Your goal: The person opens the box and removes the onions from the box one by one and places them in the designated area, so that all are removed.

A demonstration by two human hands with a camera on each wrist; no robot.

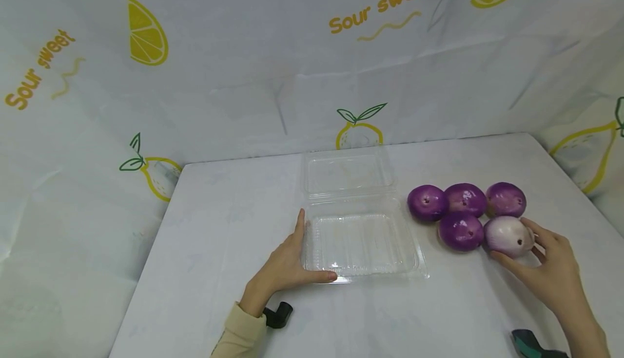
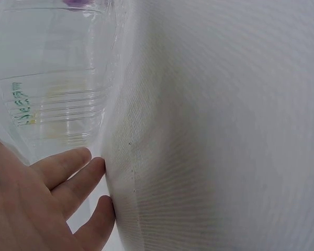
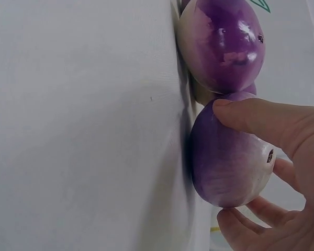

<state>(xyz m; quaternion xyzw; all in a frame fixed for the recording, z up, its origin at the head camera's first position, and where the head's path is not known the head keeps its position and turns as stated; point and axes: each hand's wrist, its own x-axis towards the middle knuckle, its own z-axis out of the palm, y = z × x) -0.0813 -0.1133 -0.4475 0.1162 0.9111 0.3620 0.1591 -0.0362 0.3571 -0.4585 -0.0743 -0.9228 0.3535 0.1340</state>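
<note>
A clear plastic clamshell box point(image 1: 363, 244) sits in the middle of the table with its lid point(image 1: 348, 174) folded back. My left hand point(image 1: 287, 260) rests at its near left corner, thumb along the front rim and straight fingers along the left side. To the right, my right hand point(image 1: 556, 263) holds a glossy, round purple-and-white fruit point(image 1: 507, 236) between thumb and fingers. In the right wrist view that fruit point(image 3: 227, 157) is low at the table surface, beside a more purple one point(image 3: 222, 47).
Several more purple fruits point(image 1: 460, 232) cluster just left of and behind the held one. Two dark wrist-strap parts show near the front, one black point(image 1: 279, 314) and one black-green point(image 1: 528, 344). A lemon-print white cloth point(image 1: 244, 76) hangs behind the table.
</note>
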